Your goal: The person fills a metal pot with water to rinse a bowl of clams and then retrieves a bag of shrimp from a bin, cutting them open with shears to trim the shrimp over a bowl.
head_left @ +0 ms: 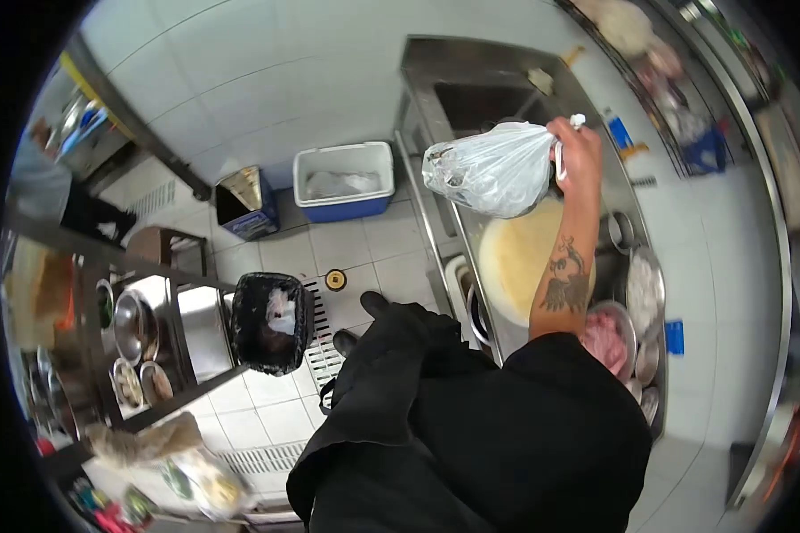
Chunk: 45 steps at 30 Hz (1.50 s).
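My right hand (576,153) is closed round the gathered, knotted neck of a white plastic bag (507,169). The bag hangs over the metal sink counter (498,333), above the edge of a round cream-coloured board (524,266) and near the sink basin (480,107). Something dark shows through its far left end, too unclear to name. My right forearm, tattooed and bare, passes across the board. Below the forearm sits a metal bowl of pink raw meat (606,342). My left hand does not show.
On the floor stand a black-lined bin (271,324), a blue and white cooler (343,182) and a blue container (244,204). Metal shelving (187,391) with bowls is at left. A person in grey (40,186) is at the far left. Wire shelves (662,115) hang at right.
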Motion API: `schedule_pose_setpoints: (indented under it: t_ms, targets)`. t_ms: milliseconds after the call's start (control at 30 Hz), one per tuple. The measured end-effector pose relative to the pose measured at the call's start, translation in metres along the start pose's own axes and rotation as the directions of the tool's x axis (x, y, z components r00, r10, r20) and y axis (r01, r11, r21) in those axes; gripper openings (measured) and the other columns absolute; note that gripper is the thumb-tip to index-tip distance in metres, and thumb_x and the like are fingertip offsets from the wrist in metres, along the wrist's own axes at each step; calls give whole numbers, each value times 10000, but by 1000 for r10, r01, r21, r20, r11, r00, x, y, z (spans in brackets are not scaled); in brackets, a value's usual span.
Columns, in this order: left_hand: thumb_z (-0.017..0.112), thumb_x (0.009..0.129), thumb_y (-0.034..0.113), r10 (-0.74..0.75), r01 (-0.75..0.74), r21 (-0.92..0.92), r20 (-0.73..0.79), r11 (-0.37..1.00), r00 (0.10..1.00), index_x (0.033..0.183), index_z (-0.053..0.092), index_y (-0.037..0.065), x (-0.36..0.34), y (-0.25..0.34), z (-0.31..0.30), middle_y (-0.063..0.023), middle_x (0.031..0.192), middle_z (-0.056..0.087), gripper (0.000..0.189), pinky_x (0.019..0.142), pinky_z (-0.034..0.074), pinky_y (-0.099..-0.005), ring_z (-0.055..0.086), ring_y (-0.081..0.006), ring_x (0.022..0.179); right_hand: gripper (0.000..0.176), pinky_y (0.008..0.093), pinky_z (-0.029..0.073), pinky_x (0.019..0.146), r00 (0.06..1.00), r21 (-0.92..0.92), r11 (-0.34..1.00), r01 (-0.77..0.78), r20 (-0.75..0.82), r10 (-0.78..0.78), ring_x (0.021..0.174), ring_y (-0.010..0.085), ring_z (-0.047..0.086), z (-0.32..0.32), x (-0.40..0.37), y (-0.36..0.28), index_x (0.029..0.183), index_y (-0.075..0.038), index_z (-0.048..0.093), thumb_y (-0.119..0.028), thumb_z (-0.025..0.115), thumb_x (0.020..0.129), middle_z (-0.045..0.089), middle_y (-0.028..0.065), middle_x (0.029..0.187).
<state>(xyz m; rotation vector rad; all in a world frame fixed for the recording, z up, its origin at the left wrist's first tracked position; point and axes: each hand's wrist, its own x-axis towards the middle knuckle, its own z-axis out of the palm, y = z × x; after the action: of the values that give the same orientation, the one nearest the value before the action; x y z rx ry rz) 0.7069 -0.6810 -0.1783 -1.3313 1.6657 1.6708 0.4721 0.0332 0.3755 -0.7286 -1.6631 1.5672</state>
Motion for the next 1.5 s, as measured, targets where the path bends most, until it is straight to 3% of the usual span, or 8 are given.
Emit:
schedule_pose_setpoints:
  t_ms: [333,400,667,967,1200,1333,1367,1500]
  targets:
    - [479,936,170,27,-36,153,61,988,998,1122,583,-10,54,122,4,-159,980,620,279,755,530,-399,639,-256,788,313,348,448,525,907,-424,892,-155,-419,-41,497,185,547,-178,-36,90,623,33,628,-245,712,740,589,76,557]
    - [480,935,170,38,-55,194,90,980,995,1123,582,-10,63,147,17,-161,984,619,280,757,531,-402,640,-257,791,326,356,426,489,895,-793,558,-245,-407,-185,479,174,541,-207,-42,124,637,39,631,-252,718,755,574,97,535]
    - [493,929,175,90,-188,390,255,901,963,1126,580,-9,77,251,120,-165,993,614,283,757,532,-414,643,-261,802,342,467,511,759,892,-842,299,-450,-411,186,808,408,658,-221,-89,155,804,-3,691,-339,631,792,670,240,841]
    - [515,916,188,87,-399,566,498,721,863,1128,576,-3,85,350,256,-167,995,610,291,749,533,-430,645,-266,815,305,491,495,776,887,-780,425,-459,-434,160,853,441,638,-203,-74,179,821,1,692,-296,631,785,684,222,873]
    - [533,906,198,-15,-555,611,680,564,733,1129,574,1,127,394,350,-169,997,607,300,743,534,-442,648,-269,825,261,385,437,559,702,-148,926,-348,-696,152,569,177,543,-253,-35,122,737,48,641,-206,664,791,571,191,602]
    - [543,901,204,-277,-431,387,914,815,297,1130,572,4,120,415,437,-170,997,605,305,739,535,-449,649,-271,830,263,399,435,547,765,-463,773,-433,-643,44,527,230,558,-241,-49,96,753,35,644,-224,672,789,551,214,593]
    - [595,860,272,-229,-894,299,946,335,230,1075,606,38,115,426,461,-147,958,626,318,753,535,-449,649,-269,867,263,427,449,575,830,-671,594,-444,-557,-8,590,364,599,-244,-54,108,774,18,653,-244,670,775,572,241,639]
    - [611,831,335,-341,-824,-93,932,-559,126,1013,640,72,134,455,571,-110,902,651,320,758,533,-420,648,-280,847,263,440,476,656,829,-701,515,-492,-558,33,711,391,604,-201,-63,125,801,18,650,-236,681,740,599,233,717]
